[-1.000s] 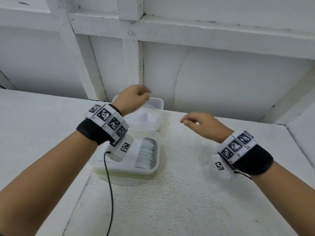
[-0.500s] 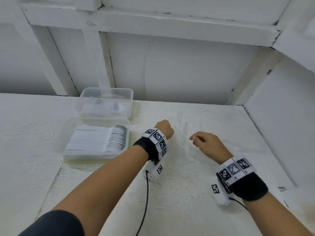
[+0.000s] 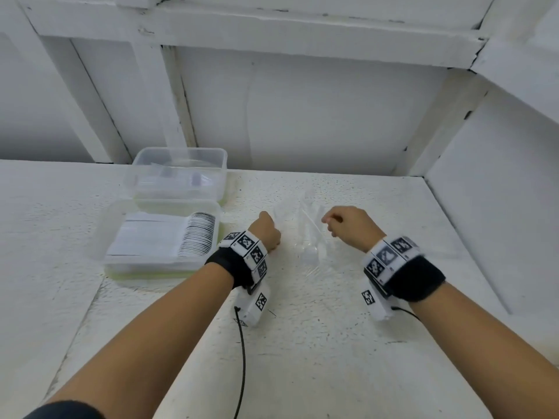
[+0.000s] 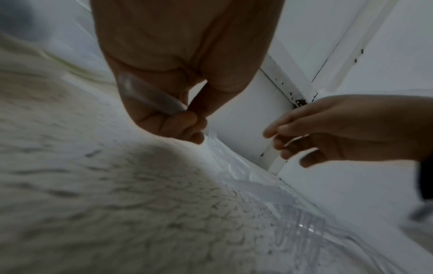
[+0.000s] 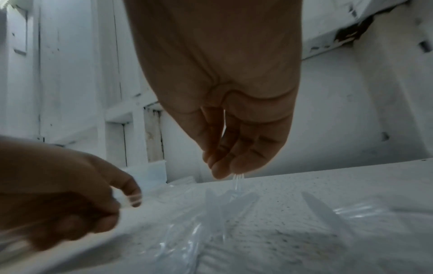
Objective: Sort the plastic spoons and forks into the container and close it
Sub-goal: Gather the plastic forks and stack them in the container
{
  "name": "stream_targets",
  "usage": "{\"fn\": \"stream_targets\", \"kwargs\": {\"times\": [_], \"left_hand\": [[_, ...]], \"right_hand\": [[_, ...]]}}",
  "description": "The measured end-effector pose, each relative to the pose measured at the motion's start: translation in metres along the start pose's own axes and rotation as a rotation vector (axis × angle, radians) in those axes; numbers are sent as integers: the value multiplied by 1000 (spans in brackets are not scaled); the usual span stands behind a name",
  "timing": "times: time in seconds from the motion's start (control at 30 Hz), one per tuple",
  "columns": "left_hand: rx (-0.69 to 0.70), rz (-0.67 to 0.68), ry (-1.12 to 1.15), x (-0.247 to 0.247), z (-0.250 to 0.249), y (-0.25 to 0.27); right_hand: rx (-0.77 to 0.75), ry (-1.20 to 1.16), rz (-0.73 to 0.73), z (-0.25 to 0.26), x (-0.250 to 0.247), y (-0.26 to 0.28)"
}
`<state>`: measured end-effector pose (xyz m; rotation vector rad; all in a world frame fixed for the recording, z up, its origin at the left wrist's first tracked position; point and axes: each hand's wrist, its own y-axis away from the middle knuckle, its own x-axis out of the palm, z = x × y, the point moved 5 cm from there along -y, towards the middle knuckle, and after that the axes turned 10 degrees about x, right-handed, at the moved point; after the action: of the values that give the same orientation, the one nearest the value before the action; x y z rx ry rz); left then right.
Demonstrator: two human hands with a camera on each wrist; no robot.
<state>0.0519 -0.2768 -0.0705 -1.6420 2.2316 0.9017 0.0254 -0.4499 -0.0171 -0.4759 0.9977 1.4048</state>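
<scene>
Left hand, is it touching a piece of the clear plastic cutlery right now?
Touching. In the left wrist view, the left hand has its curled fingers pinching a clear plastic utensil, whose handle lies across the palm.

clear container [image 3: 180, 173], checkered wristbands [image 3: 246, 249]

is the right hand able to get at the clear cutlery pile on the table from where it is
Probably yes. The right hand hovers just beside the clear cutlery pile on the table, fingers pointing down, nothing between. The left hand sits on the pile's other side, gripping one clear piece.
</scene>
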Motion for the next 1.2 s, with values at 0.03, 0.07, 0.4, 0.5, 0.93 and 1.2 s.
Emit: {"fn": "stream_targets", "kwargs": {"times": [0.03, 0.07, 0.4, 0.5, 0.93, 1.2], "left_hand": [[3, -10, 11, -1, 5, 3], [2, -9, 29, -2, 9, 6], [5, -25, 62, -8, 26, 18], [42, -24, -13, -9, 25, 14], [157, -31, -224, 6, -11, -19], [56, 113, -395, 31, -14, -28]], "right_hand": [[15, 18, -8, 5, 2, -13], [39, 49, -10, 10, 6, -25], [110, 320, 13, 23, 34, -62], [126, 319, 42, 20, 34, -61], [201, -581, -170, 5, -3, -52], [162, -350, -46, -21, -7, -35]]}}
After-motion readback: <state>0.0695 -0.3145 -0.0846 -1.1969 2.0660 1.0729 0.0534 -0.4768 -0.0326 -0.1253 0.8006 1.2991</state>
